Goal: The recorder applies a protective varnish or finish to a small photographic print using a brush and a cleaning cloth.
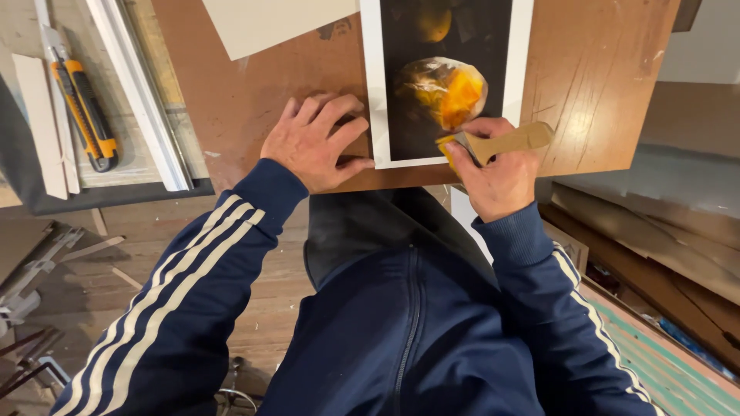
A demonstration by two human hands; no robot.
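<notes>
Now your left hand (317,144) lies flat, fingers spread, on the brown board (254,92) just left of the print (447,77); your right hand (497,173) grips a wooden-handled brush (501,142) at the print's near edge.

A wooden-handled brush (501,143) is lying tilted across the lower right corner of a dark print (447,77) with a white border and yellow-orange subject; the print is resting flat on a brown board (601,69), its bottom edge near the board's front edge
</notes>
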